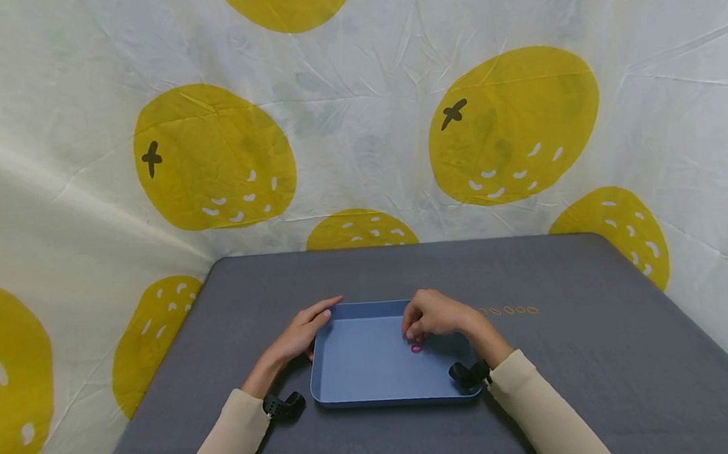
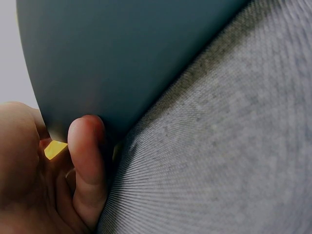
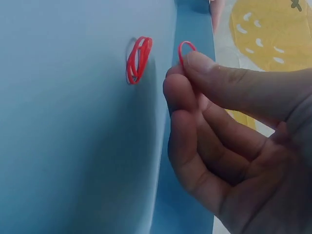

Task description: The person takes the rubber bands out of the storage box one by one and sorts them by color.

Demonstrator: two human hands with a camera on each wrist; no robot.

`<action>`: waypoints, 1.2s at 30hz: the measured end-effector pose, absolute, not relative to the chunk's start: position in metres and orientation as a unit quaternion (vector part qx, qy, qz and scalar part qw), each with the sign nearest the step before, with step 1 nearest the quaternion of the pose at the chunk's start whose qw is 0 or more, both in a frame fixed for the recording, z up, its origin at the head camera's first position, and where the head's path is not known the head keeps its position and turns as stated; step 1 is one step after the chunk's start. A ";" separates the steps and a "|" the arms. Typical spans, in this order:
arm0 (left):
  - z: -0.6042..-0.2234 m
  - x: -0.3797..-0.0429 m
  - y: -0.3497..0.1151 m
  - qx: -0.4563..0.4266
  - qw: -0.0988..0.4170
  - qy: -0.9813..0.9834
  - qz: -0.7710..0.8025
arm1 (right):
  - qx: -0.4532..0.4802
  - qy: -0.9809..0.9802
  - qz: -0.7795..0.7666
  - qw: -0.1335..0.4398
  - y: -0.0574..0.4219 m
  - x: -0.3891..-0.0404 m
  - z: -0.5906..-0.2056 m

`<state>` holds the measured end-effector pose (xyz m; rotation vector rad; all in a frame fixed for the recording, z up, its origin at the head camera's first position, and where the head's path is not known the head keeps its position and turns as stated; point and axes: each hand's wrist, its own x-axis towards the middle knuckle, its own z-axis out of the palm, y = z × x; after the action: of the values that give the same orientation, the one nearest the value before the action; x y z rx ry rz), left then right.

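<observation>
Sleeves (image 1: pixel 226 444) at near side.
We see the left hand (image 1: pixel 295 336) grip the tray (image 1: pixel 369 380); apart, the right hand (image 1: pixel 436 314) pinches a red band (image 3: pixel 186 42).

Head view: illumination is soft, diffuse and moderately bright, apparently from above; a pale sheen crosses the left side of the patterned curtain (image 1: pixel 357 135). Soft shadows lie beside the sleeves (image 1: pixel 223 445) and along the near edge of the tray (image 1: pixel 368 355). Left wrist view: exposure is dim; the tray wall appears dark, the upper-left area is washed out, and the grey cloth (image 2: pixel 219 126) shows its ribbed texture. Right wrist view: a cool cast prevails; a broad, soft-edged shadow spreads across the tray floor beside the right hand (image 3: pixel 229 136).
</observation>
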<state>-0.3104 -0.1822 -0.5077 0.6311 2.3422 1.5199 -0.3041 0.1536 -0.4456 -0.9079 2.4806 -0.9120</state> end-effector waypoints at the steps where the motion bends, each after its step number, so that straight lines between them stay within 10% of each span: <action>1: -0.507 -0.310 -0.182 0.218 0.139 0.810 0.526 | -0.321 0.872 -0.327 0.173 0.154 -0.304 -0.445; 36: -0.508 -0.307 -0.182 0.203 0.135 0.824 0.511 | -0.300 0.875 -0.370 0.087 0.181 -0.294 -0.411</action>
<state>-0.3067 -0.1821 -0.5078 0.5876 2.3891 1.4803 -0.2938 0.1809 -0.4111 -0.8922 2.6064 -1.1034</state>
